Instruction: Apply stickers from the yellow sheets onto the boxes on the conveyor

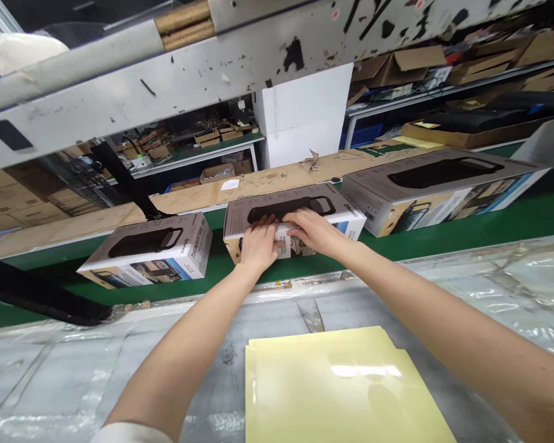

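I see my left hand point(258, 243) and right hand point(314, 231) pressing flat on the grey-topped printed cardboard box point(325, 209) on the green conveyor belt point(443, 237), with glossy pale yellow sheets point(341, 387) lying nearer me.

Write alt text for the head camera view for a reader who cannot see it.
Both hands, left hand and right hand, rest on the near top edge of the middle box of three printed retail boxes on a green conveyor belt. Yellow sheets lie on the plastic-covered table in front.
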The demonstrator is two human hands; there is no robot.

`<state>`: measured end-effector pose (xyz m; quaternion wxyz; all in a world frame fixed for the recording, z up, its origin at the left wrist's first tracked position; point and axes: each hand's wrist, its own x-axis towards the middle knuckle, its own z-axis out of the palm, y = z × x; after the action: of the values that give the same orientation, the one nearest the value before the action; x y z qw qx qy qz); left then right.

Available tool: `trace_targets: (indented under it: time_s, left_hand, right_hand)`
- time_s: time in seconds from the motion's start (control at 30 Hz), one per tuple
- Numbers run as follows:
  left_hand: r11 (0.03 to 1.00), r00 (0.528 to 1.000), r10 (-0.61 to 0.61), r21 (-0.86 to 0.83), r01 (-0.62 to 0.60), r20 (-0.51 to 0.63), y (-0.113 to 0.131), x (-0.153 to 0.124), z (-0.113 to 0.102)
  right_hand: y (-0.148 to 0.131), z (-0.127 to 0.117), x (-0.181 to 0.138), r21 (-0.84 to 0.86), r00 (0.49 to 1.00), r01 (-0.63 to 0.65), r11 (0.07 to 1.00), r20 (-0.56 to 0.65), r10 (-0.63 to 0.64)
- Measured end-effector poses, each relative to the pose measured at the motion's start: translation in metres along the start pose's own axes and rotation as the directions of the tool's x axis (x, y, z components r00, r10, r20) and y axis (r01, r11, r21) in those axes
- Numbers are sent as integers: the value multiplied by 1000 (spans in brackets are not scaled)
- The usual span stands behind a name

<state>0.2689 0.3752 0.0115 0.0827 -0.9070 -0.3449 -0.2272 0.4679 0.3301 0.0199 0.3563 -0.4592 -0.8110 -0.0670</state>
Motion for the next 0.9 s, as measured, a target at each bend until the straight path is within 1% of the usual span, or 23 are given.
trace_targets:
  time_s: [0.13,0.23,0.3,0.33,0.37,0.43,0.47,0.5,0.57,0.63,0.67,0.7,0.73,0.77,0.8,0.83,0.87,0.9]
  left_hand:
    - [1000,1000,-17,-15,17,3,-3,-3,1]
    - [1000,1000,-13,-21,13,-6,-4,-5,2]
    - [1000,1000,-11,-23,11,-19,-6,-5,3]
    - [1000,1000,-11,-22,11,-21,-7,-5,3]
    - [1000,1000,-13,-19,13,-18,-7,-6,2]
    - [1000,1000,-11,-1,11,4,-9,-6,-1]
    - [1000,1000,-4,12,4,20,-10,-7,-4]
    - [1000,999,8,28,-9,37,-10,-7,-7]
    - [997,997,35,61,-39,75,-8,-7,-12]
    - [995,992,42,85,-52,118,-5,-7,-17]
    - [995,990,32,94,-45,138,-3,-7,-20]
    - [995,988,16,98,-32,154,-1,-7,-22]
    - [995,986,-1,101,-16,165,1,-7,-23]
    - [995,985,-16,102,-1,172,2,-6,-25]
    - [995,983,-30,103,12,179,4,-4,-27]
    - [994,981,-42,103,22,190,4,-2,-29]
    - [994,977,-52,102,31,207,5,1,-31]
    - [994,971,-62,100,40,233,6,4,-34]
  right_hand:
    - [2,-4,-5,-22,990,-137,990,28,138]
    - [-3,-9,-12,-99,979,-193,976,53,199]
    - [-8,-10,-11,-84,964,-256,963,47,260]
    - [-10,-10,-6,-53,947,-318,947,40,320]
    - [-12,-10,2,-21,917,-395,918,44,396]
    - [-14,-11,23,8,839,-540,842,91,537]
    - [-14,-11,34,-2,801,-589,808,129,585]
    - [-13,-13,45,-11,775,-618,786,154,612]
    - [-11,-18,57,-20,741,-659,752,153,654]
    - [-16,-26,52,-17,726,-681,733,123,677]
    - [-23,-33,42,-8,731,-677,736,106,674]
    - [-33,-40,26,13,755,-653,757,96,649]
    - [-45,-48,6,45,793,-607,793,101,601]
    - [-60,-55,-17,94,845,-532,842,124,520]
    - [-75,-63,-42,163,898,-430,888,181,401]
    - [-90,-69,-67,242,925,-336,910,268,271]
    - [-103,-74,-91,297,916,-291,910,360,176]
    - [-115,-76,-112,317,903,-282,906,406,139]
